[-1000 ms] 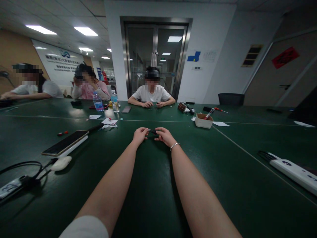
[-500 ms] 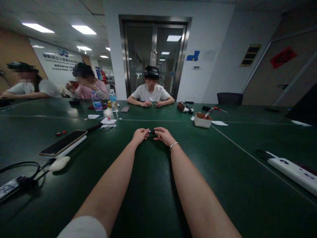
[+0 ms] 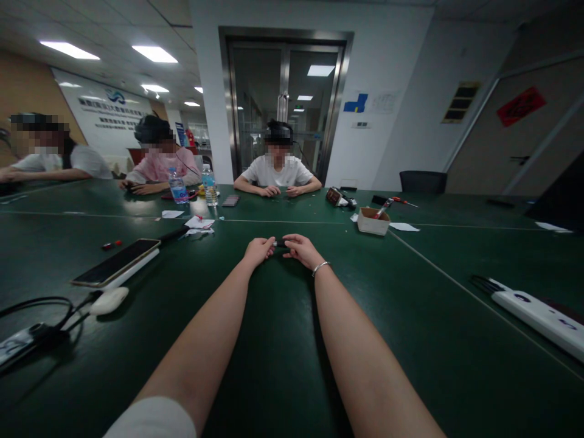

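My hands have hardly shifted since a second ago; the person in pink (image 3: 157, 165) across the table on my left now has both arms down on the table (image 3: 283, 365), where a hand was up by the head before. My left hand (image 3: 258, 249) and right hand (image 3: 301, 248) rest far out in front of me on the green top, fingertips turned toward each other. Between them sits a small dark part (image 3: 280, 243), which I pinch from both ends, fingers curled shut around it; it is too small to tell what it is. A thin bracelet (image 3: 320, 266) circles my right wrist.

To my left a phone (image 3: 116, 261) lies face up on a white slab, and nearer me a white charger (image 3: 109, 300) with black cable. On my right a white power strip (image 3: 538, 315) lies near the table edge. Beyond my hands, to the right, stands a small box (image 3: 373, 221) with a red-handled tool in it. Two bottles (image 3: 177, 185) stand to the far left, and a person in white (image 3: 277, 173) sits opposite, hands together on the table
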`<state>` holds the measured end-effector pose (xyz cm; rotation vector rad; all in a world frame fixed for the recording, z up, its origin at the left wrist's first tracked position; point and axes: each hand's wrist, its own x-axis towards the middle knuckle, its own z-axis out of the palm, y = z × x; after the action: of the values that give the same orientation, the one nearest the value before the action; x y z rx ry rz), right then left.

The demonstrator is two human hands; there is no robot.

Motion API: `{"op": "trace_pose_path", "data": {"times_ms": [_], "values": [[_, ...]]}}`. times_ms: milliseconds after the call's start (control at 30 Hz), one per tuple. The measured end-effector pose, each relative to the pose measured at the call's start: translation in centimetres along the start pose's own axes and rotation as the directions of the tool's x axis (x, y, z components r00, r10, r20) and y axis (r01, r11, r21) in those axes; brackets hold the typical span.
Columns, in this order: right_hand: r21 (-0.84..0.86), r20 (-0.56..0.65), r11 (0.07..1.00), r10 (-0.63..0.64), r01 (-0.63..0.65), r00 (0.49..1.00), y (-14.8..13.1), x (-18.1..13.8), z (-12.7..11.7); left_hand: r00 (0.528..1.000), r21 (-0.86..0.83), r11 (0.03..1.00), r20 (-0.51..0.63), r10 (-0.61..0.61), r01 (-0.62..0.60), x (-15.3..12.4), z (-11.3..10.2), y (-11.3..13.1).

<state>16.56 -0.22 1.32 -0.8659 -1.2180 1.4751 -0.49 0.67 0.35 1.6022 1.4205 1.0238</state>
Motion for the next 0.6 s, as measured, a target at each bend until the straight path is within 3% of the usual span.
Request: {"op": "trace_pose_path", "data": {"times_ms": [400, 600], "values": [[0.007, -0.004, 1.000, 0.015, -0.015, 1.000, 0.0, 0.0, 0.0, 0.992, -0.113, 0.986, -0.024, -0.125, 0.121, 0.0, 0.1, 1.1], [0.021, 0.002, 1.000, 0.007, -0.007, 1.000, 0.0, -0.1, 0.0, 0.987, -0.091, 0.985, -0.054, -0.149, 0.144, 0.1, 0.2, 1.0]]}}
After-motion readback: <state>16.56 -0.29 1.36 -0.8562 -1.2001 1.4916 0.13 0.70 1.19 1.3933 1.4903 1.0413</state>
